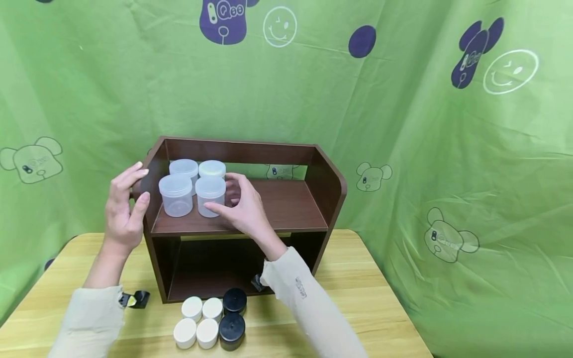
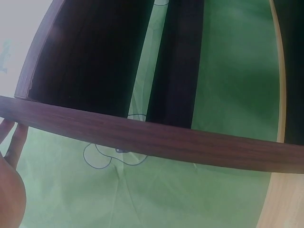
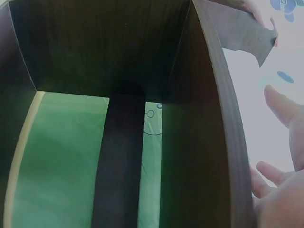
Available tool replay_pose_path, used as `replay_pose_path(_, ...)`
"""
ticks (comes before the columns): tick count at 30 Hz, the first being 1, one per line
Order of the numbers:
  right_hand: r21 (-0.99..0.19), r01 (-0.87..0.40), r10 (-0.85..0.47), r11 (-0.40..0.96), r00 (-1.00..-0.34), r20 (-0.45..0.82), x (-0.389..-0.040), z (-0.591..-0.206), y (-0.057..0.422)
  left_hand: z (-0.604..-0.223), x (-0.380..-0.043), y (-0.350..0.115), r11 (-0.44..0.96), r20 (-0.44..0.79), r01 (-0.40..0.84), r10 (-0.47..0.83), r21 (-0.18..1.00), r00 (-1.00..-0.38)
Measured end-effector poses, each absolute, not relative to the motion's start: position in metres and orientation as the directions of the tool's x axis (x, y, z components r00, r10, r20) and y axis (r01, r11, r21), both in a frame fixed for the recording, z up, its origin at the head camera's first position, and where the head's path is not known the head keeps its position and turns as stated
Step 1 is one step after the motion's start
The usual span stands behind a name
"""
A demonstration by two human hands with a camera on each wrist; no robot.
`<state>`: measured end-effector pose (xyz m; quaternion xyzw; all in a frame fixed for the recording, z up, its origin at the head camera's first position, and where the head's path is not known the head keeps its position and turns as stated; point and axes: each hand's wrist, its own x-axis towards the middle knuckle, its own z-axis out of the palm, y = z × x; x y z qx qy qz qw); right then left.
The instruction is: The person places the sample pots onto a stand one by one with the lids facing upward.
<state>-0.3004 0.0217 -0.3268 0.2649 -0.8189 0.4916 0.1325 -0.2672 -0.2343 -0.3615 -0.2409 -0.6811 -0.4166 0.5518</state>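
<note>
Several translucent plastic jars with screw lids stand in two rows at the left of the upper shelf of a dark brown desk shelf (image 1: 286, 201). My right hand (image 1: 246, 206) holds the front right jar (image 1: 210, 191), thumb across its front and fingers curved at its right side. Beside it are the front left jar (image 1: 176, 194), the rear left jar (image 1: 183, 168) and the rear right jar (image 1: 212, 168). My left hand (image 1: 125, 211) touches the shelf's left side panel with fairly straight fingers, the thumb near its front edge. Glare washes out the jars in the right wrist view.
In front of the shelf, several small white containers (image 1: 185, 333) and two black ones (image 1: 232, 328) stand grouped on the wooden table (image 1: 358, 308). A lower compartment (image 1: 215, 268) lies under the jars. A green printed curtain (image 1: 286, 89) hangs behind and at the sides.
</note>
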Motion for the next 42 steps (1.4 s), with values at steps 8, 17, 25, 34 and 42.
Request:
replay_pose_path(8, -0.647, -0.637, -0.289, 0.419, -0.769, 0.57, -0.278, -0.323, 0.037, -0.36, -0.266, -0.234, 0.536, 0.954, 0.79, -0.134, 0.298, -0.269)
replay_pose_path(17, -0.591, -0.724, -0.432, 0.356, -0.688, 0.583, -0.249, -0.335, 0.059, -0.359, -0.266, -0.233, 0.53, 0.955, 0.795, -0.143, 0.295, -0.259)
replay_pose_path(25, -0.571, -0.737, -0.557, 0.361, -0.661, 0.502, -0.232, -0.367, 0.076, -0.36, -0.265, -0.232, 0.523, 0.952, 0.796, -0.148, 0.305, -0.267)
replay_pose_path(34, -0.661, -0.673, -0.599, 0.331, -0.691, 0.403, -0.229, -0.413, 0.093, -0.358, -0.263, -0.231, 0.514, 0.953, 0.802, -0.149, 0.304, -0.265)
replay_pose_path(42, -0.799, -0.5, -0.627, 0.335, -0.751, 0.207, -0.241, -0.467, 0.103, -0.359, -0.265, -0.232, 0.509, 0.953, 0.806, -0.142, 0.301, -0.266)
